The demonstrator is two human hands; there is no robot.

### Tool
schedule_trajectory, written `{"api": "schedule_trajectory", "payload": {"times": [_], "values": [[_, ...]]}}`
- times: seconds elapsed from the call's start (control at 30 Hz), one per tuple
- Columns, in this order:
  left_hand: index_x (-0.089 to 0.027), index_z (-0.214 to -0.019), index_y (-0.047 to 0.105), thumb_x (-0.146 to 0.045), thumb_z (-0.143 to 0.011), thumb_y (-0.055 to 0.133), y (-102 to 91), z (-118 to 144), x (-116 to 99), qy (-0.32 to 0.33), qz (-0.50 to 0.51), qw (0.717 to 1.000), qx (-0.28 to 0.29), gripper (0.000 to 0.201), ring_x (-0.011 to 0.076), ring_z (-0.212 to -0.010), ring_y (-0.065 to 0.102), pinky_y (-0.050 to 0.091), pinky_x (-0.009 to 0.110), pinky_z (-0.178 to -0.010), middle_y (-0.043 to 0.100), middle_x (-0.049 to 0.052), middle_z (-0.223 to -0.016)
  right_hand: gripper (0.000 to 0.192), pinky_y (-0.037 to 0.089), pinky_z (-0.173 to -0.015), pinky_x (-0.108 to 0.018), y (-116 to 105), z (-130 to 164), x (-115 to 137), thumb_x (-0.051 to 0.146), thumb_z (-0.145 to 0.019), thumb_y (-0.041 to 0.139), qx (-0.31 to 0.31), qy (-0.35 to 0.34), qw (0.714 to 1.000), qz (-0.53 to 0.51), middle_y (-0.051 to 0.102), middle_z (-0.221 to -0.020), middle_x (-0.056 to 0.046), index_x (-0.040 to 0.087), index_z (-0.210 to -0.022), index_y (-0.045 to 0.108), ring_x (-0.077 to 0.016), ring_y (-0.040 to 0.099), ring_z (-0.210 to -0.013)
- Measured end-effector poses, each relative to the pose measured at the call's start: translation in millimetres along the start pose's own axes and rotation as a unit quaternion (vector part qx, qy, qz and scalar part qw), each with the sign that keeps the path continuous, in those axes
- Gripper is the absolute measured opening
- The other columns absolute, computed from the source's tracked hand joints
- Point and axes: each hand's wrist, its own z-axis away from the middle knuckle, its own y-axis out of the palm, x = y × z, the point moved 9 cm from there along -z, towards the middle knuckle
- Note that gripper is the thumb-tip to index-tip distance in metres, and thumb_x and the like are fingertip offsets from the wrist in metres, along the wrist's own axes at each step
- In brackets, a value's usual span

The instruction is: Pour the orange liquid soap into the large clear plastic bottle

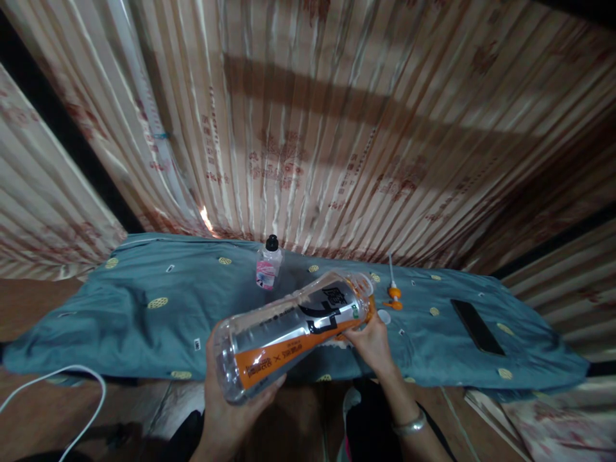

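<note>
A white cable (52, 378) is trailing across the brown floor (38, 301) at the far left, looping in from the lower edge. Beside it a blue cloth (144, 321) with small yellow and white motifs is lying spread over a low surface, running the width of the view in front of a striped, reddish-printed curtain (308, 128). The left hand (231, 404) is cupping the base of a large clear bottle (289, 327) from below, fingers curled round it and thumb up the near side. The bottle is lying nearly level above the cloth's near edge, its base toward the camera and its neck pointing away to the right; its orange band is carrying dark small print that cannot be read, and the black label farther up is showing a large white character. Behind it, on the cloth near the curtain, a small bottle (268, 264) with a black cap and a pink label is standing upright. The right hand (373, 343), a metal bangle (409, 425) on its wrist, is closing round the big bottle's neck end, fingers wrapped there. Just beyond that hand an orange and white pump (393, 292) is lying on the cloth with a small white cap (384, 316) beside it. Farther right a dark phone (477, 326) is lying flat, well apart.
</note>
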Motion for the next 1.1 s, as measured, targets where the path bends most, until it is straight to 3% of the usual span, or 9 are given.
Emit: {"api": "schedule_trajectory", "payload": {"times": [0.13, 0.3, 0.53, 0.7, 0.83, 0.97, 1.1], "values": [[-0.025, -0.127, 0.059, -0.035, -0.049, 0.095, -1.1, -1.6, -1.0, 0.019, -0.028, 0.999, 0.007, 0.086, 0.0337, -0.103, 0.076, 0.064, 0.052, -0.091, 0.074, 0.008, -0.117, 0.055, 0.064, -0.074, -0.044, 0.5, -0.4, 1.1, 0.043, -0.065, 0.076, 0.0, -0.003, 1.0, -0.005, 0.082, -0.093, -0.008, 0.02, -0.113, 0.062, -0.0325, 0.079, -0.084], [-0.027, -0.128, 0.058, -0.041, -0.049, 0.096, -0.9, -0.4, -4.4, 0.024, -0.04, 0.999, 0.0, 0.089, 0.0321, -0.101, 0.076, 0.065, 0.05, -0.087, 0.074, 0.005, -0.114, 0.052, 0.064, -0.075, -0.044, 0.2, -0.6, -0.4, 0.041, -0.065, 0.075, -0.007, 0.0, 1.0, -0.011, 0.082, -0.095, -0.008, 0.021, -0.111, 0.062, -0.0324, 0.079, -0.084], [-0.03, -0.127, 0.058, -0.033, -0.048, 0.096, 2.0, 0.1, -3.2, 0.007, -0.001, 1.0, 0.005, 0.088, 0.0308, -0.092, 0.077, 0.068, 0.047, -0.076, 0.074, 0.003, -0.111, 0.052, 0.064, -0.075, -0.041, -1.2, -0.6, 0.5, 0.041, -0.063, 0.073, -0.002, 0.01, 1.0, 0.001, 0.082, -0.09, -0.007, 0.02, -0.109, 0.063, -0.032, 0.079, -0.082], [-0.033, -0.125, 0.061, -0.03, -0.048, 0.095, 1.4, 0.3, -3.9, 0.017, 0.002, 1.0, -0.002, 0.085, 0.033, -0.099, 0.076, 0.066, 0.052, -0.084, 0.075, 0.001, -0.112, 0.052, 0.063, -0.071, -0.04, 0.2, -0.4, 3.9, 0.041, -0.063, 0.073, 0.009, 0.019, 1.0, -0.009, 0.082, -0.087, -0.006, 0.021, -0.11, 0.062, -0.0316, 0.079, -0.079], [-0.035, -0.124, 0.061, -0.027, -0.049, 0.095, 1.5, -0.4, -3.6, 0.016, 0.013, 1.0, -0.001, 0.083, 0.0314, -0.093, 0.077, 0.067, 0.05, -0.08, 0.075, 0.0, -0.11, 0.051, 0.064, -0.073, -0.04, -1.1, -0.4, 6.1, 0.04, -0.063, 0.073, 0.001, 0.013, 1.0, -0.015, 0.082, -0.091, -0.007, 0.021, -0.109, 0.063, -0.0317, 0.079, -0.082], [-0.028, -0.127, 0.06, -0.038, -0.049, 0.096, -0.9, -1.1, -6.8, 0.043, -0.033, 0.999, -0.004, 0.086, 0.0328, -0.101, 0.075, 0.065, 0.05, -0.087, 0.074, 0.005, -0.113, 0.051, 0.064, -0.074, -0.04, -0.6, -0.5, 4.8, 0.041, -0.064, 0.075, -0.002, 0.004, 1.0, -0.014, 0.082, -0.092, -0.007, 0.021, -0.109, 0.064, -0.0315, 0.079, -0.083], [-0.027, -0.129, 0.058, -0.046, -0.044, 0.098, -0.7, -0.4, 2.5, -0.002, -0.022, 1.0, 0.001, 0.096, 0.0325, -0.096, 0.077, 0.067, 0.049, -0.081, 0.074, 0.005, -0.111, 0.05, 0.064, -0.073, -0.04, -1.4, -0.8, 2.5, 0.041, -0.063, 0.074, -0.013, 0.002, 1.0, -0.012, 0.082, -0.09, -0.007, 0.021, -0.108, 0.063, -0.031, 0.079, -0.079]]}}
